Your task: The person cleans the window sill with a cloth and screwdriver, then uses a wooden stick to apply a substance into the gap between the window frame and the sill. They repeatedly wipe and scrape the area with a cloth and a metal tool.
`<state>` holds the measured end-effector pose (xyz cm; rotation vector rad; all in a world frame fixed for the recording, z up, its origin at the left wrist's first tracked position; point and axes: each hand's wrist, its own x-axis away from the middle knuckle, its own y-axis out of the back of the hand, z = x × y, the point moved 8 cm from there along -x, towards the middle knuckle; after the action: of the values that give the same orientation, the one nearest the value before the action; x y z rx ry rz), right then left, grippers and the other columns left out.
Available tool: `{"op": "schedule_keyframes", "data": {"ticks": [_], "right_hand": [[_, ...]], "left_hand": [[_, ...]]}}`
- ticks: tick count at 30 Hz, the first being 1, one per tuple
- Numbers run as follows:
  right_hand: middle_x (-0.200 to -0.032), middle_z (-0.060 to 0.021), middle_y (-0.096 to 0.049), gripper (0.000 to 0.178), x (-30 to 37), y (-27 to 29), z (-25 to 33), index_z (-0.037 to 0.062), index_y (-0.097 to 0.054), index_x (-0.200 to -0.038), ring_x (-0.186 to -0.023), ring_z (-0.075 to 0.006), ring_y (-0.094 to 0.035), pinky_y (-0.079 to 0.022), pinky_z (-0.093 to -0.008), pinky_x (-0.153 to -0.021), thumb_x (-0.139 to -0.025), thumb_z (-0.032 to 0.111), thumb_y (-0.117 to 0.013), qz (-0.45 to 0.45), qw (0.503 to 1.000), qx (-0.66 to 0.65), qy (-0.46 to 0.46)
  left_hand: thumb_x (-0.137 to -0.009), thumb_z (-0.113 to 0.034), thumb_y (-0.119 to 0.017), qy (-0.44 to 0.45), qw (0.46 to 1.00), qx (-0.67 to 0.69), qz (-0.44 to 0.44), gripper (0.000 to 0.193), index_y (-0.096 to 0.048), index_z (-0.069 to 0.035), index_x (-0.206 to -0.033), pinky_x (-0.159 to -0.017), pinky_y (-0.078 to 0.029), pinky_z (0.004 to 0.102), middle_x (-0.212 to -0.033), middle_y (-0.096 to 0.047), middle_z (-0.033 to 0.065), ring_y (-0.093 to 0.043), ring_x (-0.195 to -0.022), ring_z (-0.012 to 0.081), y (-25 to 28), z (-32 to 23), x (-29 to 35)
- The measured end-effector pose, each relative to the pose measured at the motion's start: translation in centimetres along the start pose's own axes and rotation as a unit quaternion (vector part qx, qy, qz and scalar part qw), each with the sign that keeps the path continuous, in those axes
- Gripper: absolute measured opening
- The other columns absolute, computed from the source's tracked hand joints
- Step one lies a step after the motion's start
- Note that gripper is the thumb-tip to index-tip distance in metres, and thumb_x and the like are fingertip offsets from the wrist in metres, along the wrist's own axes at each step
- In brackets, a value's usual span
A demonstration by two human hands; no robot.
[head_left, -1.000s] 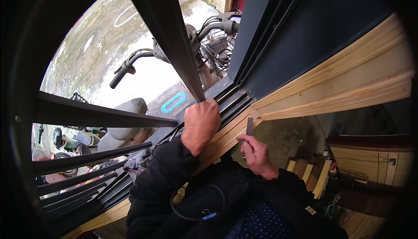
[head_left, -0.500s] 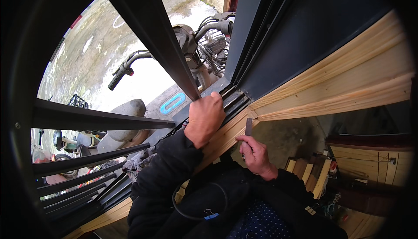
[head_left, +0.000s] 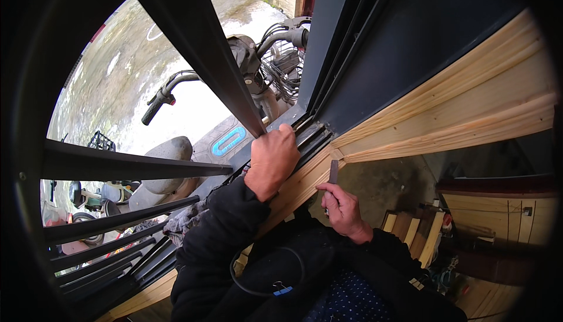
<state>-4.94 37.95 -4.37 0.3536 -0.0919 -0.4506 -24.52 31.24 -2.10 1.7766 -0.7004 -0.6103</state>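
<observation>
My left hand [head_left: 273, 161] is closed around the lower end of a dark metal bar [head_left: 220, 64], beside the dark window track [head_left: 314, 140]. In my right hand [head_left: 346, 212] is a narrow, flat-bladed tool like a chisel [head_left: 333, 172], its grey blade pointing up and away from me. My fingers hide its handle. The blade's tip lies at the corner where the pale wooden sill [head_left: 299, 196] meets the wooden side trim [head_left: 446, 105]. A small squarish patch of wood shows right at that tip.
More dark bars [head_left: 129, 163] cross the left side. Beyond them stands an electric scooter with handlebars [head_left: 170, 90] and a grey seat [head_left: 170, 161]. A crumpled cloth [head_left: 185, 225] lies by the sill. Wooden boards [head_left: 413, 231] are stacked below at right.
The whole view has shifted slightly to the left. Both hands keep their holds, and the blade stays at the wood corner with hardly any movement.
</observation>
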Motion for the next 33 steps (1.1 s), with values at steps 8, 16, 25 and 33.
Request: {"op": "schedule_keyframes", "data": {"ticks": [8, 16, 25, 33], "right_hand": [[-0.074, -0.0059, -0.064, 0.021, -0.1, -0.4, 0.0, 0.0009, -0.069, -0.119, -0.061, -0.0136, -0.063, -0.051, -0.0286, -0.057, -0.106, 0.008, -0.054, 0.007, 1.0, -0.01, -0.005], [-0.075, -0.0059, -0.064, 0.021, -0.2, -0.4, 0.1, 0.001, -0.069, -0.119, -0.061, -0.0136, -0.062, -0.052, -0.0286, -0.057, -0.105, 0.007, -0.054, 0.006, 1.0, -0.008, 0.007], [-0.075, -0.0061, -0.065, 0.021, -0.2, -0.4, 0.0, 0.001, -0.068, -0.12, -0.062, -0.0136, -0.063, -0.052, -0.0286, -0.057, -0.105, 0.008, -0.054, 0.003, 1.0, -0.01, 0.009], [-0.073, -0.0059, -0.065, 0.021, -0.1, -0.3, 0.0, 0.0012, -0.069, -0.119, -0.06, -0.0138, -0.063, -0.052, -0.0289, -0.056, -0.106, 0.008, -0.054, 0.0, 1.0, -0.006, 0.005]], "left_hand": [[-0.094, -0.007, -0.055, -0.041, 0.995, -0.088, -0.003, 0.015, -0.056, -0.004, -0.08, -0.049, -0.056, 0.0386, -0.069, -0.071, 0.0154, -0.073, -0.061, 0.027, 0.3, -1.0, -0.2], [-0.096, -0.007, -0.053, -0.045, 0.997, -0.065, 0.022, 0.012, -0.055, -0.004, -0.085, -0.052, -0.057, 0.0386, -0.07, -0.07, 0.0153, -0.073, -0.063, 0.0274, 0.2, -1.1, -0.5], [-0.095, -0.008, -0.057, -0.055, 0.994, -0.094, 0.01, 0.012, -0.056, -0.006, -0.083, -0.05, -0.057, 0.0361, -0.072, -0.069, 0.0132, -0.072, -0.061, 0.0255, 0.3, -1.1, -0.3], [-0.094, -0.009, -0.058, -0.064, 0.992, -0.108, -0.018, 0.011, -0.057, -0.006, -0.083, -0.048, -0.057, 0.0351, -0.073, -0.068, 0.0108, -0.073, -0.062, 0.0243, 0.3, -1.3, -0.4]]}}
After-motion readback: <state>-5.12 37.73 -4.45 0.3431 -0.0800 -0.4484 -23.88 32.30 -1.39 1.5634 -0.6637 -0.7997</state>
